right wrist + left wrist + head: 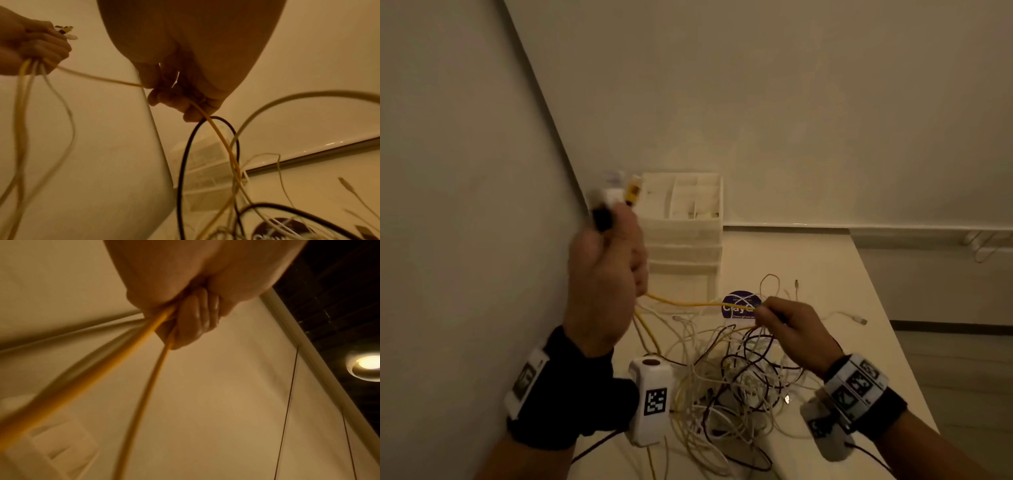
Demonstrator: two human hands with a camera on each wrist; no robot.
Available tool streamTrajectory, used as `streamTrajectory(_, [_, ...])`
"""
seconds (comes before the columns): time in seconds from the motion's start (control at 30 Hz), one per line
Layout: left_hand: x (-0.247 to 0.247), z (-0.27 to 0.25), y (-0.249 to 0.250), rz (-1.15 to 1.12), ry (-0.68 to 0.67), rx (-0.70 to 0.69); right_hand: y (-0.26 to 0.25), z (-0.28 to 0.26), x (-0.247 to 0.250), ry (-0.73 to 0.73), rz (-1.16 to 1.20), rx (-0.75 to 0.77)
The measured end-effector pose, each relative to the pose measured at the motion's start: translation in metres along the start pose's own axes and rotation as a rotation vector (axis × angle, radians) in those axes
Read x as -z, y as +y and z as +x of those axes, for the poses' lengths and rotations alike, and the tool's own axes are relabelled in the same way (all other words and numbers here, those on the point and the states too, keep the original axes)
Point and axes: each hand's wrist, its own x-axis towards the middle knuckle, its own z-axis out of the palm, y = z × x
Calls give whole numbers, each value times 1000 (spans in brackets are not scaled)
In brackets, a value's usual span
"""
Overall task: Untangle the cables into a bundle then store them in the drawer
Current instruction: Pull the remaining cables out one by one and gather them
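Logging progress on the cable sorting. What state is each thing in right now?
Left hand: raised, gripping several cable ends.
Right hand: pinching the yellow cable.
Yellow cable: stretched between both hands.
Cable pile: tangled on the table.
Drawer unit: drawers closed.

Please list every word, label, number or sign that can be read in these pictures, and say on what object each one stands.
"Clay": the start of a white word on the round dark blue sticker on the table; the right hand and the yellow cable hide its end.
Small lines above and below that word: too blurred to read.
Square black-and-white marker patterns on the wrist camera units: patterns only, no letters.
Wrist views: nothing readable.
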Motion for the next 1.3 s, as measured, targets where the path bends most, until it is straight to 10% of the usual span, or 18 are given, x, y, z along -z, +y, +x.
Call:
streamTrajectory(0.13, [-18,-17,-18,485,-205,-55,-39,18,16,-48,87,33])
streamTrajectory(0.47, [-50,-12,-46,531,-196,-145,-90,22,30,-135,338,48])
streamTrajectory(0.87, [20,42,-36,501,406,-237,-10,11,-4,-82,120,2])
streamTrajectory(1.1, [22,23,-42,653,281,-222,-8,18,1,-72,47,-10])
streamTrajectory(1.3, [-39,-6,-56,641,-300,-65,-52,28,13,-151,155,46])
